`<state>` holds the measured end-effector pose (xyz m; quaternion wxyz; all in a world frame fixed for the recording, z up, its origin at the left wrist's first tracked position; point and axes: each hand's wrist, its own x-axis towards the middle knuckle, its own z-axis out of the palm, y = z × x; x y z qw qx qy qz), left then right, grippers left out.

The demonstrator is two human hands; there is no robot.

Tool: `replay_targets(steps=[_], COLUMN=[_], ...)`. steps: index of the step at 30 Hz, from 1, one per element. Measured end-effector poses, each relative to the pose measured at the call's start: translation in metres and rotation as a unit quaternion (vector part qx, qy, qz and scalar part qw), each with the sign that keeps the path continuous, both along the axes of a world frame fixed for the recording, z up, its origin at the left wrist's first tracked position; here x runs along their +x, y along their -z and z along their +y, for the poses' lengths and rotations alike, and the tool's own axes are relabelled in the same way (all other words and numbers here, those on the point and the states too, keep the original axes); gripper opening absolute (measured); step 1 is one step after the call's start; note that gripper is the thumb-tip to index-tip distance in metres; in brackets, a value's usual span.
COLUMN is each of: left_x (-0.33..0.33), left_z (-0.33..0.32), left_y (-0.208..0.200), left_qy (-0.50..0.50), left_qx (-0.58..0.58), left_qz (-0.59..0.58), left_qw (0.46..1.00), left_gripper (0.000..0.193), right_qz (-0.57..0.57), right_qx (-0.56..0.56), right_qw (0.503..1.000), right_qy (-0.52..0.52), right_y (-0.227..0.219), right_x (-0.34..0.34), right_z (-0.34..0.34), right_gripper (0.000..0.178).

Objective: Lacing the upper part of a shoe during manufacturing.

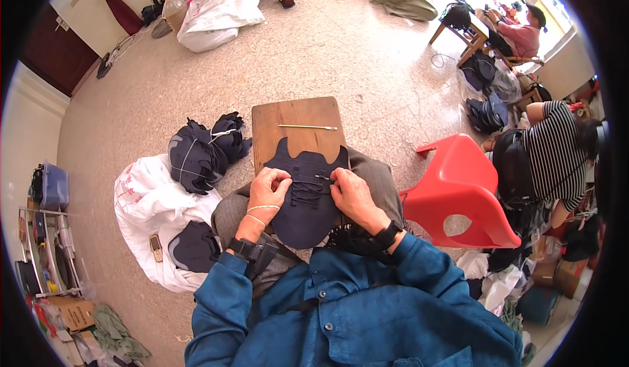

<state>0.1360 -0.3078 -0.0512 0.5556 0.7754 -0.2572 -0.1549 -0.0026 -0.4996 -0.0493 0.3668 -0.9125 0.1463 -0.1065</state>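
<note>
A dark navy shoe upper (303,226) lies flat across a wooden board (288,113) at my lap. Black shoelace (306,193) criss-crosses its middle. My left hand (267,191) pinches at the left side of the lacing, thumb and fingertips together. On the other side my right hand (356,196) is closed in a pinch by the lace, beside a small pale piece (321,177) I cannot make out. The lace ends within the fingers are mostly hidden. Above the upper, a long thin metal needle-like tool (308,127) rests on the board.
Tied bundles of dark uppers (190,157) and a white sack (141,190) with a phone (155,248) lie at my left. A red plastic chair (462,190) stands close on my right, near a person in a striped top (557,151). Another person (524,31) sits at the far right.
</note>
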Motion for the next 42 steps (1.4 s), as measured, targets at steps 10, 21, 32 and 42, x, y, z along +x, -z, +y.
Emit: replay_targets(steps=[10,21,32,42], left_x=[0.009,0.012,0.015,0.015], left_z=[-0.048,-0.055,-0.055,-0.052], left_y=[0.007,0.013,0.014,0.008], left_qy=[0.114,0.153,0.165,0.171], left_qx=[0.124,0.180,0.139,0.187], left_qz=[-0.237,-0.273,-0.219,-0.303], left_qw=[0.957,0.933,0.952,0.919], left_gripper=[0.010,0.009,0.012,0.007], right_qz=[-0.019,-0.022,-0.043,-0.086], right_qx=[-0.078,-0.010,-0.048,0.066], right_qw=[0.996,1.000,0.998,0.994], right_qy=[0.036,0.002,0.026,0.000], right_y=[-0.003,0.010,0.010,0.014], right_x=[0.008,0.025,0.023,0.025], right_z=[0.015,-0.006,0.002,-0.012], right_gripper=[0.016,0.007,0.004,0.006])
